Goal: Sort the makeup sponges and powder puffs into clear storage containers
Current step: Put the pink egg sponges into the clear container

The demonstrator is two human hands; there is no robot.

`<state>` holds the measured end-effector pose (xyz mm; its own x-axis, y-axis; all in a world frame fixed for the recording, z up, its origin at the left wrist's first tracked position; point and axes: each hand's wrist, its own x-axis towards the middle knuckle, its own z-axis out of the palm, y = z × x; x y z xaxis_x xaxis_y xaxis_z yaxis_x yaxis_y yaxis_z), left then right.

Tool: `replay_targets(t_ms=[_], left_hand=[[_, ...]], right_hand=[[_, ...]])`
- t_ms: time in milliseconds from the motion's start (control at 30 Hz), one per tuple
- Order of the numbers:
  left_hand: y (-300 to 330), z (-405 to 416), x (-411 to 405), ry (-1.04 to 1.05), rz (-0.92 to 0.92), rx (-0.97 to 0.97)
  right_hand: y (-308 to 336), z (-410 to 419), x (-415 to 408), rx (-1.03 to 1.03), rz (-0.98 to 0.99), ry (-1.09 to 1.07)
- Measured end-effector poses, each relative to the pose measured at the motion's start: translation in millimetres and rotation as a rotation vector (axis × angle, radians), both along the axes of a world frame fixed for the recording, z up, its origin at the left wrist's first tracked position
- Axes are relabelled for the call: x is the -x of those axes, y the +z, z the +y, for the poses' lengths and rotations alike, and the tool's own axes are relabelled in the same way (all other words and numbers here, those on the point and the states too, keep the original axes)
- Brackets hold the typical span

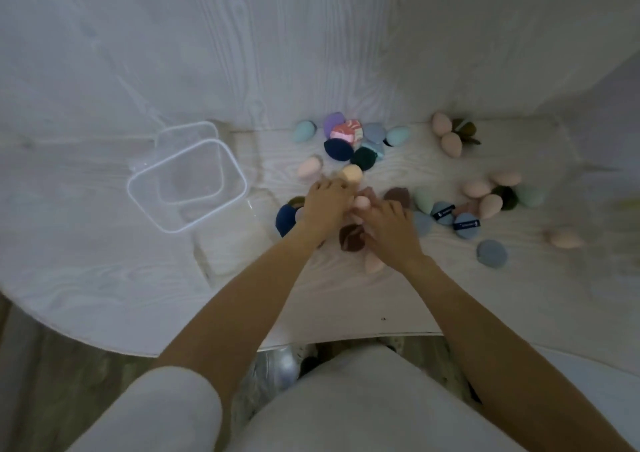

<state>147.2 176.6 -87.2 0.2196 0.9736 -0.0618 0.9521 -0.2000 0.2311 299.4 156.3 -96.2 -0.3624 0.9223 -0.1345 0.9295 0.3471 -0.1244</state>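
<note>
Makeup sponges and powder puffs lie scattered over a white wood-grain table [346,299]. My left hand [323,206] is closed around a peach sponge [352,173] that sticks out past its fingertips. My right hand [389,225] pinches a pink sponge [362,203] at its fingertips. Both hands sit close together over the middle of the pile. A brown puff [350,237] lies under my wrists. Two clear square containers stand empty to the left, the nearer one [239,185] in front of the farther one [211,127].
A far cluster holds a purple puff [333,122], a navy puff [336,149] and teal sponges [303,130]. To the right lie pink sponges [476,188], blue puffs [465,225] and a grey-blue puff [491,253]. The table's front edge runs near my lap.
</note>
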Motion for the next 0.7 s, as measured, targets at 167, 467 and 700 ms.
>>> replay_targets(t_ms=[167, 467, 700], left_hand=[[-14, 9, -4, 0.013, 0.191, -0.118], [45, -60, 58, 0.416, -0.623, -0.335], [47, -148, 154, 0.448, -0.658, 0.041]], right_hand=[[6, 14, 0, -0.063, 0.086, -0.055], [27, 8, 18, -0.148, 0.607, -0.206], [42, -40, 78, 0.172, 0.842, -0.089]])
